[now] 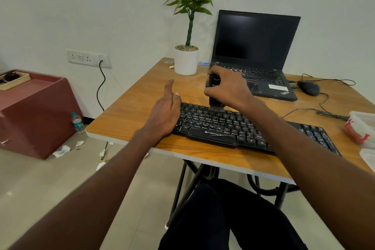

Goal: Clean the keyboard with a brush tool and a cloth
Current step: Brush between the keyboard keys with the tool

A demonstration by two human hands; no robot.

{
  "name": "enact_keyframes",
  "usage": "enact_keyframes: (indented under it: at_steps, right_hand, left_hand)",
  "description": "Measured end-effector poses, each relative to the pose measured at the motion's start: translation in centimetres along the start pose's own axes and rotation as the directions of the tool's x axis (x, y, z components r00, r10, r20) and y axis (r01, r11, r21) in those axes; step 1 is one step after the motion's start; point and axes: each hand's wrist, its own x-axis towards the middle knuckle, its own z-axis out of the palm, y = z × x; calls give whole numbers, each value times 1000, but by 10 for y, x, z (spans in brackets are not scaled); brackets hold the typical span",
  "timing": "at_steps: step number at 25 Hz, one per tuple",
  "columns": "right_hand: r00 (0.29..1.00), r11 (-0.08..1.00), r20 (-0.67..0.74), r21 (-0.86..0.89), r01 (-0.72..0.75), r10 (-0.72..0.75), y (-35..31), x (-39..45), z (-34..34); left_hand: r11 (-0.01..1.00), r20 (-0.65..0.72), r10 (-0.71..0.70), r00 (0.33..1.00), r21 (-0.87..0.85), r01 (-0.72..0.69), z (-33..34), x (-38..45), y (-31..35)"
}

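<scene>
Cabinet: a dark red cabinet (34, 107) stands on the floor at the far left, with a shallow tray (15, 80) on its top.
Floor: a small water bottle (77, 122) stands beside the cabinet, and crumpled white paper scraps (61, 151) lie near it.
Wall: a socket panel (89, 59) carries one black cable (100, 87) that hangs down.
Table: the wooden table (129, 115) holds all the working things.
Left hand: the left hand (164, 110) lies flat, palm down, on the left end of the keyboard; its fingers are stretched out and loose and hold nothing, and the forearm comes straight from the lower left.
Plant: a green plant in a white pot (186, 60) stands at the back of the table.
Keyboard: the black keyboard (233, 128) lies across the front of the table, slanted, its right end nearer to the person.
Brush tool: the black brush tool (215, 95) stands upright, with its bristles down on the top row of keys.
Right hand: the right hand (227, 87) is wrapped from above around the body of the brush tool, with the wrist bent downward.
Laptop: an open laptop (255, 55) with a dark screen stands behind this hand.
Mouse: a black mouse (308, 87) lies to the right of the laptop.
Containers: clear plastic containers (363, 128), one with red clips, sit at the right edge.
</scene>
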Motion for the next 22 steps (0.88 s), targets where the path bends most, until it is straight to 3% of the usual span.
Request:
enact_keyframes:
  at_steps: [3, 7, 10, 13, 16, 18, 21, 22]
  right_hand:
    - [999, 992, 33, 121, 24, -28, 8, -3, 0]
    - [999, 998, -19, -47, 37, -38, 9, 0, -5]
    - [996, 993, 47, 93, 67, -72, 4, -2, 1]
    - [996, 996, -32, -7, 84, -84, 8, -3, 4]
    - [999, 994, 0, 95, 48, -48, 14, -6, -1]
    - [997, 997, -17, 7, 73, -73, 16, -9, -7]
    - [995, 989, 10, 109, 96, -97, 17, -13, -10]
    - [995, 988, 25, 123, 97, -100, 17, -15, -8]
  left_hand:
    - [1000, -3, -6, 1000, 1, 6, -1, 0, 1]
    - [1000, -16, -9, 1000, 9, 9, -1, 0, 5]
    - [1000, -13, -3, 1000, 19, 3, -1, -1, 5]
    - [1000, -14, -9, 1000, 29, 10, -1, 1, 5]
    - [999, -9, -1, 1000, 37, 2, -2, 0, 6]
    - [992, 12, 7, 1000, 129, -9, -3, -1, 9]
    - [880, 0, 45, 999, 473, -40, 0, 5, 18]
    - [854, -12, 66, 998, 518, -51, 3, 6, 23]
